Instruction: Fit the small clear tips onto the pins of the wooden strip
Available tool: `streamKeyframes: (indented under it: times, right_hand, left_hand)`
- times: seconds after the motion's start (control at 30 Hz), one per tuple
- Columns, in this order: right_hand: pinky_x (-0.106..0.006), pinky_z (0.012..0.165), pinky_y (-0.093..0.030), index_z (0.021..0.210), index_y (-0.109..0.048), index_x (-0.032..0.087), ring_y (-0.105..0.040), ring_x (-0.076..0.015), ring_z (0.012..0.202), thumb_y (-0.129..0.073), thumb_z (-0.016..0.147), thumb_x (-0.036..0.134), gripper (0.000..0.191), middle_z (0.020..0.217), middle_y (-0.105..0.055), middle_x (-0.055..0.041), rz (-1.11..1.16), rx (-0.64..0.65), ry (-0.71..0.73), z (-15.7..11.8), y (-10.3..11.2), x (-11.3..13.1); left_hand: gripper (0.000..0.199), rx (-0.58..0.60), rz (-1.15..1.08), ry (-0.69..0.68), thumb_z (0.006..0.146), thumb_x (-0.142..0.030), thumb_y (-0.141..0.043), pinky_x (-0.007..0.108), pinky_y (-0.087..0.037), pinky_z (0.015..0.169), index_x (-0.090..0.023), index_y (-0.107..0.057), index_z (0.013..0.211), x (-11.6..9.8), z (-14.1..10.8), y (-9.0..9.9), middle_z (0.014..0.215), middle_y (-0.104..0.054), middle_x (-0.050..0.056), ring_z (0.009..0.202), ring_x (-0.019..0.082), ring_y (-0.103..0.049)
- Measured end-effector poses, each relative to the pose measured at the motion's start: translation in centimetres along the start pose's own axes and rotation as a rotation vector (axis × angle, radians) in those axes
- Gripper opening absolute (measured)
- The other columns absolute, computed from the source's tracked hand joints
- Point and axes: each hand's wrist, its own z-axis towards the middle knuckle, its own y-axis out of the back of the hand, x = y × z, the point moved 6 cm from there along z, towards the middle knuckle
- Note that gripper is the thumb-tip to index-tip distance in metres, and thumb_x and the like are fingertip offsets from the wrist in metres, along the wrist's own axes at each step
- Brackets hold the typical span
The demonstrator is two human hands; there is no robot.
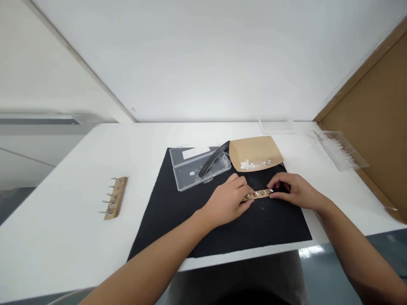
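On the black mat [222, 237] lies a narrow tan cardboard strip [261, 194] with several small round metal pieces along it, and small white bits show at them. My left hand [227, 199] is closed on the strip's left end, thumb on the near side and fingers on the far side. At the right end, the thumb and index finger of my right hand [292, 190] grip around the last metal piece and a white bit. The exact contact of these fingertips is too small to tell. Beyond my hands, a tan paper tray [256, 148] holds small white pieces [246, 164].
Behind my left hand stands an opened clear plastic case [187, 180] with a black curved strip [213, 160] across it. Another tan strip with metal pins [116, 197] lies far left. A clear tray of white pieces [341, 152] sits right, by a cardboard panel [375, 110].
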Motion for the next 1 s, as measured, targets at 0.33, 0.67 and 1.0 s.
streamKeyframes:
  times: [0.33, 0.67, 1.0]
  right_hand:
    - [-0.037, 0.085, -0.058, 0.117, -0.077, 0.032, -0.065, -0.0204, 0.096, -0.078, 0.094, 0.049, 0.028, 0.111, -0.066, -0.0053, -0.03, 0.016, 0.098, -0.01, -0.43, 0.36]
    - [-0.039, 0.09, -0.055, 0.109, -0.08, 0.032, -0.063, -0.0215, 0.097, -0.08, 0.091, 0.055, 0.029, 0.107, -0.061, -0.0041, -0.039, 0.044, 0.082, 0.02, -0.68, 0.6]
    - [-0.038, 0.086, -0.055, 0.113, -0.078, 0.032, -0.063, -0.021, 0.093, -0.076, 0.095, 0.054, 0.028, 0.107, -0.062, -0.0045, -0.068, 0.063, 0.076, 0.04, -0.72, 0.97]
  left_hand:
    - [0.021, -0.129, -0.034, 0.035, 0.099, -0.036, -0.071, 0.036, -0.054, 0.082, -0.02, -0.075, 0.11, -0.38, 0.16, 0.35, 0.097, -0.067, 0.008, 0.098, 0.025, -0.058]
    - [0.012, -0.134, -0.01, -0.013, 0.102, -0.024, -0.064, 0.035, -0.051, 0.078, -0.019, -0.075, 0.101, -0.95, 0.53, -0.35, 0.094, -0.067, 0.007, 0.091, 0.022, -0.056]
    - [0.017, -0.133, -0.008, -0.046, 0.099, -0.036, -0.07, 0.034, -0.053, 0.08, -0.02, -0.076, 0.103, -0.28, 0.49, 0.09, 0.092, -0.07, 0.006, 0.091, 0.022, -0.06]
